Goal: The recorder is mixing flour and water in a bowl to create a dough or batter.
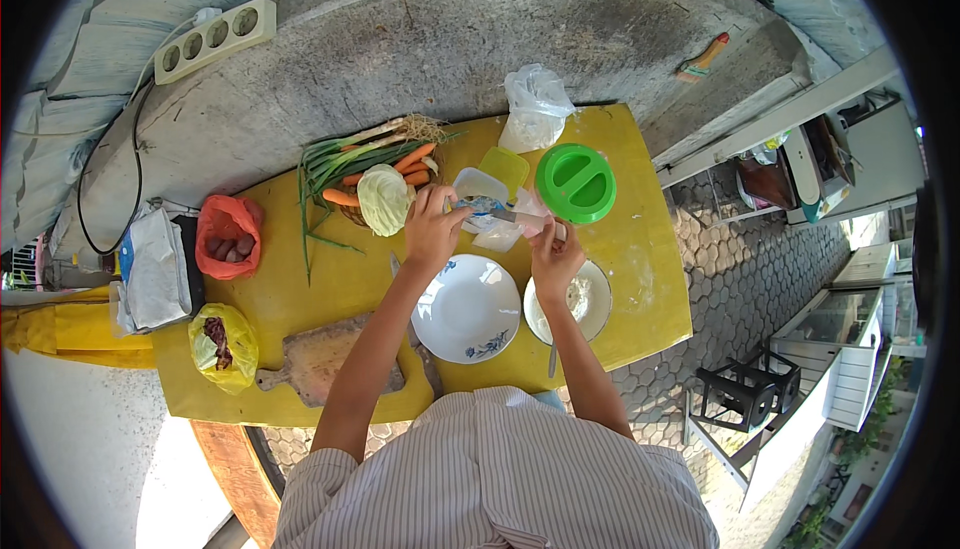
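My left hand (433,227) is closed, its fingertips at one end of a narrow strip-like thing (487,209), blue near these fingers and pale further right. The closed fingers of my right hand (555,257) pinch near its pale end; its kind is too small to make out. Just behind it are an open clear plastic box (478,182) and a yellow lid (505,166). A crumpled pinkish plastic bag (532,211) lies by my right fingers. Below my hands are a white flower-patterned plate (460,314) and a bowl (607,299) of white powder, a spoon handle (552,359) at its near edge.
A green round lid (577,184) and a clear plastic bag (537,104) are at the back right. Cabbage (384,201), carrots (415,159) and green onions (345,161) lie behind my left hand. A chopping board (325,361), red bag (228,234) and yellow bag (225,349) occupy the left.
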Demonstrator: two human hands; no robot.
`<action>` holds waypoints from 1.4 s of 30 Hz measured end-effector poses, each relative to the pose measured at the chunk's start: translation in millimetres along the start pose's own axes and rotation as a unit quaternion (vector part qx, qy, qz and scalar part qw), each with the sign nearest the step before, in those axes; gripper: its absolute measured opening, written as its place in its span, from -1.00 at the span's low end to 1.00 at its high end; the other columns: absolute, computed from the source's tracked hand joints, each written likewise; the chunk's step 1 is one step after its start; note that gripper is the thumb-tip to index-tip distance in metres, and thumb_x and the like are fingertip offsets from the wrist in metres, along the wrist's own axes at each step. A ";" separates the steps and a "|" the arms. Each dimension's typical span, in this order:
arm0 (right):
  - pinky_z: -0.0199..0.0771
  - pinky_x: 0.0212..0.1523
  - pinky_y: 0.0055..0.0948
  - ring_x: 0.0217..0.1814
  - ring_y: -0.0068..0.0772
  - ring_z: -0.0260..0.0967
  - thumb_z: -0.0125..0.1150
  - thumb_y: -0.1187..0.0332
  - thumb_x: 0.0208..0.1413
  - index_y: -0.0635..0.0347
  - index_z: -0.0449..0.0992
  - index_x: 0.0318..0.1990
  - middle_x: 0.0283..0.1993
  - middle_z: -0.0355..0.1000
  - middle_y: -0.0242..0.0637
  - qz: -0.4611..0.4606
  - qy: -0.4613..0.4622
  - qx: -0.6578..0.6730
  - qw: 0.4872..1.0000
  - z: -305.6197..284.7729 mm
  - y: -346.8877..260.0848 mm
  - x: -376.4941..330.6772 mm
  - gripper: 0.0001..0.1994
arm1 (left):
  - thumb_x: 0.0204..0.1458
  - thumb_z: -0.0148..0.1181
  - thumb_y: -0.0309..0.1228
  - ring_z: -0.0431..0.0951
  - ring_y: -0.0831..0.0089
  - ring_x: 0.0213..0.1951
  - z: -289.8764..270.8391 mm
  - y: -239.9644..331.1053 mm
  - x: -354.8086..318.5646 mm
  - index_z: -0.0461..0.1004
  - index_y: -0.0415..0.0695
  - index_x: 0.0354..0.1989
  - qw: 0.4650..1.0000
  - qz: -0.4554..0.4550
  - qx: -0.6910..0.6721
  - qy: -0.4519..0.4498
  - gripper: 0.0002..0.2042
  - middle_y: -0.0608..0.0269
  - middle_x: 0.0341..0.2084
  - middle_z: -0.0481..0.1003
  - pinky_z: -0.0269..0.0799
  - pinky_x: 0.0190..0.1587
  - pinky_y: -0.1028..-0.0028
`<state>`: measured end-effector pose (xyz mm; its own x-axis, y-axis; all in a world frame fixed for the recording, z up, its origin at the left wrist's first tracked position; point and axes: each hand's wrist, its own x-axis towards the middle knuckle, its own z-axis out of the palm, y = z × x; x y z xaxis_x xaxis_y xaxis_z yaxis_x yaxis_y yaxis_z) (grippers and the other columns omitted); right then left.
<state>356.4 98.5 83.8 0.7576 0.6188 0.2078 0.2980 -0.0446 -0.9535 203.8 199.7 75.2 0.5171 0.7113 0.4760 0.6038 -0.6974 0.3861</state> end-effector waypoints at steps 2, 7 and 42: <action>0.26 -0.64 -0.60 -0.69 -0.64 0.27 0.05 0.39 0.15 0.40 0.42 -0.30 -0.67 0.38 -0.32 0.053 0.030 0.017 0.998 -7.2 3.8 -7.9 -0.81 | -0.28 0.25 -0.51 0.32 0.31 -0.10 -2.3 1.0 -0.3 0.60 0.11 -0.46 1.000 0.005 0.004 0.004 -0.81 0.40 -0.31 0.30 0.33 -0.12 0.33; 0.23 -0.61 -0.66 -0.66 -0.66 0.27 0.03 0.34 0.18 0.39 0.42 -0.31 -0.66 0.38 -0.35 0.118 0.066 0.081 0.988 -28.7 9.8 -21.3 -0.78 | -0.27 0.24 -0.50 0.32 0.29 -0.12 -3.8 8.0 0.8 0.59 0.06 -0.47 0.999 0.030 0.016 -0.006 -0.84 0.37 -0.31 0.31 0.30 -0.11 0.34; 0.21 -0.57 -0.65 -0.62 -0.62 0.22 0.09 0.23 0.16 0.18 0.34 -0.55 -0.65 0.34 -0.37 0.250 0.143 0.224 0.931 -73.2 38.2 -53.4 -0.70 | -0.19 0.20 -0.43 0.31 0.37 -0.05 -7.5 18.1 -11.2 0.60 0.06 -0.44 0.992 0.116 0.031 -0.026 -0.88 0.39 -0.24 0.33 0.29 -0.11 0.39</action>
<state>369.8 6.3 52.3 0.8795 0.3707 -0.2984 -0.3570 0.0995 -0.9288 204.4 178.5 82.8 0.6766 0.5361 0.5048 0.4996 -0.8378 0.2202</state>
